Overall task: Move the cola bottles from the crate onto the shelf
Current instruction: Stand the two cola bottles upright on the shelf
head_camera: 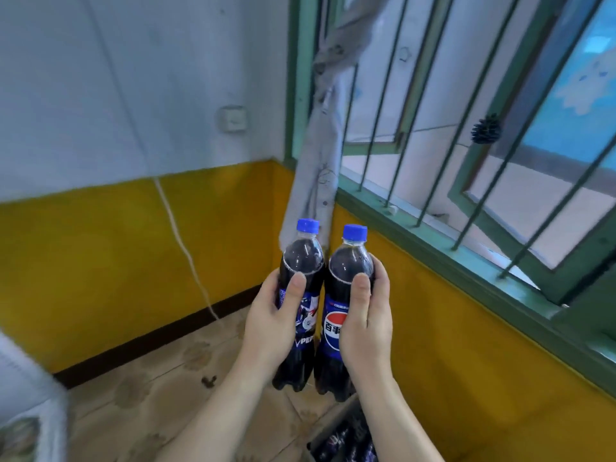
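I hold two cola bottles upright in the air, side by side and touching. My left hand (pixel 271 323) grips the left cola bottle (pixel 301 261), which has a blue cap and a dark picture label. My right hand (pixel 368 323) grips the right cola bottle (pixel 350 265), whose blue label shows a round red, white and blue logo. Below them at the bottom edge, the crate (pixel 336 431) shows dark bottles (pixel 346 445) inside, partly cut off by the frame. No shelf is in view.
A room corner lies ahead with yellow lower walls (pixel 116 261) and a tiled floor (pixel 160 395). A barred green window (pixel 466 161) runs along the right. A tied grey curtain (pixel 320 145) hangs in the corner. A white cable (pixel 186 248) runs down the wall. White furniture (pixel 30 395) stands at left.
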The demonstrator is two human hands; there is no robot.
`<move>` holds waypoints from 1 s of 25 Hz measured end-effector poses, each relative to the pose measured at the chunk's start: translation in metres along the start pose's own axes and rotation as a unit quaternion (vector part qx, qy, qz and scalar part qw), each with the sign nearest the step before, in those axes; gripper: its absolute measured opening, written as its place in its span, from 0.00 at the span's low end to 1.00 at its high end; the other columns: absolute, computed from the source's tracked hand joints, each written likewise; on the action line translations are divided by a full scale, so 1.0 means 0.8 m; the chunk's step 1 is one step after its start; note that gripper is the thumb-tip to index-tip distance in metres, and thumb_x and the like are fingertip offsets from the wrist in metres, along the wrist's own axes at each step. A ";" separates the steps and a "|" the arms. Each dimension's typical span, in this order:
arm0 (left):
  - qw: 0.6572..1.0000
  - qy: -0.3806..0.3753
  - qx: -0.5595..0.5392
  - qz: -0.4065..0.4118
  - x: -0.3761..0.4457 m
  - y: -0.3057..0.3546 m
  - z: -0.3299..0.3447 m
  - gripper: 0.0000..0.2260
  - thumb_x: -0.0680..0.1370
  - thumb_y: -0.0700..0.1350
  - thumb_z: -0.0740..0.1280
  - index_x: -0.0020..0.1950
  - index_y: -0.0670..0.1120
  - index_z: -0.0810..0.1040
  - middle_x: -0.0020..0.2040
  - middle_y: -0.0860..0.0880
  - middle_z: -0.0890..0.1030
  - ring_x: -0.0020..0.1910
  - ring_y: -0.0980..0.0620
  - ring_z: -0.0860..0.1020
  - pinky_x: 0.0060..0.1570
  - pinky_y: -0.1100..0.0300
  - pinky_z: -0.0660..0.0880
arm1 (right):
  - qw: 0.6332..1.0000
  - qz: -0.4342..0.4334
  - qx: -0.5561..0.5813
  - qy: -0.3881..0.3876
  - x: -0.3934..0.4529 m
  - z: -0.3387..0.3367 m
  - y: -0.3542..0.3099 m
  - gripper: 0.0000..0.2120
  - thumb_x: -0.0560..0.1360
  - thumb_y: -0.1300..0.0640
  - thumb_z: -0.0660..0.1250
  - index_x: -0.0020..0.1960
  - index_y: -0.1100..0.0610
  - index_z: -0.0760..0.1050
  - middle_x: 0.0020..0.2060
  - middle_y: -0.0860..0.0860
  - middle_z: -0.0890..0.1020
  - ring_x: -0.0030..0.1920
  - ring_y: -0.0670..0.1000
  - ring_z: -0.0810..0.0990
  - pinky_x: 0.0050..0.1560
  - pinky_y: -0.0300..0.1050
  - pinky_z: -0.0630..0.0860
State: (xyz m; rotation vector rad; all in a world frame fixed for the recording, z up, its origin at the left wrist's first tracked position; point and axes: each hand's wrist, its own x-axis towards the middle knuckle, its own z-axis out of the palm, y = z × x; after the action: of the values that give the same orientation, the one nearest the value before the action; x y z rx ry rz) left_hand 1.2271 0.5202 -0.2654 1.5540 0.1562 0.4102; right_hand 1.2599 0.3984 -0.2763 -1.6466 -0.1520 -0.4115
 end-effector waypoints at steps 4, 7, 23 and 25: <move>0.997 0.080 -0.006 0.008 -0.032 0.016 -0.079 0.16 0.81 0.58 0.60 0.65 0.56 0.76 0.57 0.59 0.84 0.58 0.61 0.81 0.56 0.60 0.78 | 0.995 -0.015 0.042 -0.086 -0.036 0.068 -0.029 0.26 0.79 0.30 0.53 0.72 0.40 0.66 0.64 0.40 0.78 0.65 0.45 0.78 0.64 0.55 0.78; 0.991 0.134 0.000 0.019 -0.069 0.028 -0.143 0.17 0.81 0.59 0.58 0.66 0.54 0.76 0.58 0.56 0.83 0.59 0.58 0.81 0.56 0.58 0.78 | 0.986 -0.018 0.072 -0.151 -0.079 0.117 -0.052 0.29 0.78 0.31 0.53 0.74 0.43 0.65 0.66 0.43 0.78 0.67 0.48 0.77 0.66 0.57 0.76; 0.894 0.444 0.055 0.027 -0.319 0.086 -0.412 0.20 0.74 0.60 0.65 0.64 0.58 0.74 0.54 0.66 0.82 0.55 0.68 0.79 0.46 0.76 0.73 | 0.879 -0.046 0.180 -0.439 -0.361 0.308 -0.179 0.31 0.78 0.33 0.53 0.77 0.47 0.63 0.70 0.43 0.74 0.71 0.47 0.73 0.69 0.58 0.73; 0.877 0.475 0.061 0.028 -0.334 0.090 -0.435 0.20 0.74 0.60 0.65 0.64 0.57 0.75 0.55 0.65 0.83 0.55 0.67 0.80 0.48 0.75 0.73 | 0.860 -0.053 0.194 -0.468 -0.384 0.328 -0.192 0.31 0.79 0.33 0.53 0.77 0.47 0.63 0.70 0.43 0.74 0.71 0.48 0.73 0.69 0.58 0.73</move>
State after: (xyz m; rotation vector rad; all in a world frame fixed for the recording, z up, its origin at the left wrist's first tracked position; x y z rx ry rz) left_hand 0.8466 0.7495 -0.2445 1.3553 0.9128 1.2118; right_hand 0.9701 0.7183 -0.2585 -1.3084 -0.9927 0.3660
